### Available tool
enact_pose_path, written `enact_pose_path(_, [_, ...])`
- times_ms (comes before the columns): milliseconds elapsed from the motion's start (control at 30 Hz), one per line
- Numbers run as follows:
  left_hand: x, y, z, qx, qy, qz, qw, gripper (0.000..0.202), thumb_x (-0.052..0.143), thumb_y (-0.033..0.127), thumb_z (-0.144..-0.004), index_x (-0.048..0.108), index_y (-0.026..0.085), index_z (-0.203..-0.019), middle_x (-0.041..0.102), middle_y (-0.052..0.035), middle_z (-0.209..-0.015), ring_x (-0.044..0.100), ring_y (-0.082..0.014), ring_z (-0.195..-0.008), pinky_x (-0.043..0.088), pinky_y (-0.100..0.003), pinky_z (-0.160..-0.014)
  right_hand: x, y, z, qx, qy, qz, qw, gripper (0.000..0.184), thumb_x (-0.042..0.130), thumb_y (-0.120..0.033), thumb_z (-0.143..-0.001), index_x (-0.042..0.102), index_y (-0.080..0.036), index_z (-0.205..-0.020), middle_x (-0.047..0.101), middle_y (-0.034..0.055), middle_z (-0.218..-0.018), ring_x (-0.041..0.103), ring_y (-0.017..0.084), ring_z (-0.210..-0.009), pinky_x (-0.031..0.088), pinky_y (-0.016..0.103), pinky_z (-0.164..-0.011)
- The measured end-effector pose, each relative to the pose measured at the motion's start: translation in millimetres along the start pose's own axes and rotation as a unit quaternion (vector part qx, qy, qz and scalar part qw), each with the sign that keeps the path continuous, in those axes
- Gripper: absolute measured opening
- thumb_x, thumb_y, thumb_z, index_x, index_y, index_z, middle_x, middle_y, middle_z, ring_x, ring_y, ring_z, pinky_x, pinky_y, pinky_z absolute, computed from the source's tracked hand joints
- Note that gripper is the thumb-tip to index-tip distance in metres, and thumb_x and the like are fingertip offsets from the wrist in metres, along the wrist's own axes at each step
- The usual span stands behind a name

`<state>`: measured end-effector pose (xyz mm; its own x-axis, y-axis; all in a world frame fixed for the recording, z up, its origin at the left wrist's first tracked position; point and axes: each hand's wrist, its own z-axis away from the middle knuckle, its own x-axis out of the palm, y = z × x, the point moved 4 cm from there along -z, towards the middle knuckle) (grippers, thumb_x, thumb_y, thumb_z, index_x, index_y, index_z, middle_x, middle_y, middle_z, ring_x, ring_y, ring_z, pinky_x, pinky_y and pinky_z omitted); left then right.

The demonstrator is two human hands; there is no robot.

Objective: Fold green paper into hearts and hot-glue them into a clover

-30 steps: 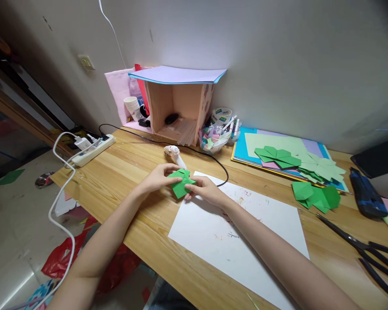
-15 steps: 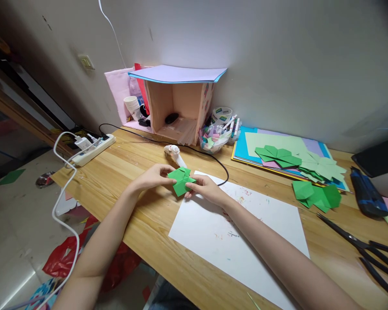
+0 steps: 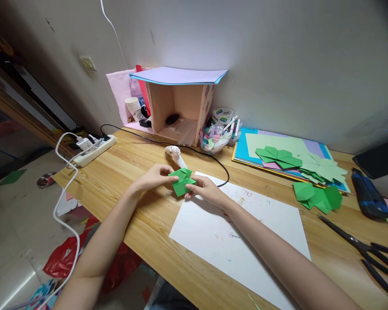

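Observation:
A folded green paper piece [image 3: 182, 182] with petal-like lobes is held between both hands, just above the table. My left hand [image 3: 157, 177] pinches its left edge between thumb and fingers. On the other side, my right hand [image 3: 204, 189] grips the right edge, thumb on top and fingers partly hidden underneath. Behind the paper lies a white glue gun [image 3: 177, 156], its body pointing toward the hands. Under my right hand and forearm is a white sheet [image 3: 194, 232] with coloured smudges.
Black scissors [image 3: 355, 242] and a dark blue cutter [image 3: 370, 193] lie at the right, near more green folded paper [image 3: 318, 197]. A cardboard box [image 3: 187, 103] and a bowl of scraps [image 3: 213, 141] stand by the wall. A power strip [image 3: 95, 151] sits at the left edge; a black cable crosses the table.
The hands and the green paper stay in nearly the same place; the left fingers have shifted slightly on the paper's edge. The whole view has moved very slightly.

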<state>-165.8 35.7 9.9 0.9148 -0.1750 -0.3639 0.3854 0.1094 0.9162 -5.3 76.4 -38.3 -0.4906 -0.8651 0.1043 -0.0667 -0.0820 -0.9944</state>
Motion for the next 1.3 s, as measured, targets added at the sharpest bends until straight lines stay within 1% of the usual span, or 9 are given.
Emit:
enact_pose_path(133, [-1.7,1.8,-0.5,0.017,0.071,-0.024,0.997,0.033,0.065,0.045,-0.066,0.054,0.014,-0.062,0.053,0.0019,-0.059,0.05,-0.0109,-0.057,0.038,-0.021,-0.052,-1.0,-6.7,3.4,-0.059,0.072,0.042,0.995,0.054,0.058,-0.03,-0.078,0.031,-0.028,-0.125,0.059,0.0025,-0.095,0.058,0.011,-0.058,0.048,0.024,-0.051])
enact_pose_path(333, [-11.6,18.0,5.9,0.094,0.145,-0.087,0.981,0.027,0.062,0.037,-0.07,0.05,0.015,-0.06,0.051,0.003,-0.058,0.047,-0.0102,-0.059,0.039,-0.022,-0.058,3.2,-20.7,10.5,-0.147,0.123,0.261,0.946,0.019,0.051,-0.017,-0.079,0.057,-0.023,-0.096,0.046,0.005,-0.11,0.048,0.006,-0.061,0.044,0.022,-0.053])
enact_pose_path(567, [-37.2,25.3,18.2,0.18,0.279,-0.159,0.93,0.019,0.059,0.027,-0.072,0.048,0.016,-0.06,0.048,0.0032,-0.06,0.044,-0.01,-0.06,0.038,-0.023,-0.06,7.3,-29.0,13.2,-0.155,0.123,0.275,0.941,0.017,0.048,-0.021,-0.083,0.059,-0.02,-0.096,0.04,0.0089,-0.12,0.053,0.009,-0.071,0.047,0.024,-0.062])
enact_pose_path(767, [-69.1,15.6,30.3,0.189,0.472,-0.171,0.844,0.018,0.058,0.025,-0.072,0.046,0.018,-0.06,0.047,0.0038,-0.059,0.044,-0.0096,-0.058,0.038,-0.022,-0.059,0.9,-23.4,6.7,-0.126,0.21,0.32,0.915,0.026,0.047,-0.034,-0.085,0.055,-0.018,-0.067,0.056,0.0021,-0.067,0.05,0.013,-0.06,0.04,0.026,-0.06])
enact_pose_path(833, [-76.8,9.8,31.9,0.175,0.511,-0.168,0.825,0.018,0.057,0.024,-0.072,0.046,0.018,-0.06,0.047,0.0041,-0.058,0.045,-0.0094,-0.056,0.038,-0.022,-0.058,-3.3,-21.1,-6.3,-0.103,0.248,0.344,0.9,0.026,0.042,-0.035,-0.087,0.057,-0.018,-0.074,0.058,0.0036,-0.069,0.053,0.016,-0.064,0.041,0.027,-0.063])
enact_pose_path(933, [-84.2,-0.6,31.0,0.15,0.539,-0.164,0.813,0.019,0.057,0.025,-0.071,0.044,0.019,-0.058,0.046,0.0047,-0.056,0.044,-0.009,-0.053,0.037,-0.021,-0.055,-7.2,-20.1,-36.1,-0.082,0.295,0.389,0.869,0.034,0.049,-0.036,-0.08,0.053,-0.014,-0.106,0.057,0.0134,-0.102,0.055,0.022,-0.086,0.041,0.033,-0.075])
enact_pose_path(1000, [-86.5,-7.4,29.0,0.134,0.543,-0.17,0.812,0.019,0.057,0.025,-0.071,0.045,0.019,-0.058,0.047,0.0047,-0.055,0.045,-0.0091,-0.052,0.037,-0.021,-0.054,-5.6,-17.8,-58.5,-0.055,0.271,0.411,0.869,0.044,0.055,-0.037,-0.075,0.05,-0.013,-0.112,0.058,0.0147,-0.102,0.055,0.025,-0.091,0.041,0.034,-0.076])
enact_pose_path(1133, [-87.1,-16.8,24.9,0.105,0.539,-0.2,0.812,0.017,0.056,0.027,-0.072,0.047,0.019,-0.059,0.052,0.0036,-0.058,0.049,-0.0102,-0.055,0.039,-0.021,-0.057,-1.3,-15.1,-79.8,-0.013,0.194,0.408,0.892,0.025,0.046,-0.033,-0.079,0.059,-0.017,-0.094,0.064,0.0077,-0.084,0.058,0.023,-0.077,0.038,0.029,-0.066])
enact_pose_path(1300, [-82.4,-16.1,22.2,0.108,0.524,-0.23,0.813,0.015,0.055,0.027,-0.073,0.051,0.019,-0.062,0.055,0.0023,-0.062,0.052,-0.0109,-0.059,0.04,-0.022,-0.06,-14.1,-16.6,-54.7,-0.03,0.222,0.303,0.926,0.034,0.045,-0.045,-0.079,0.058,-0.014,-0.084,0.059,0.004,-0.069,0.052,0.018,-0.063,0.035,0.026,-0.058])
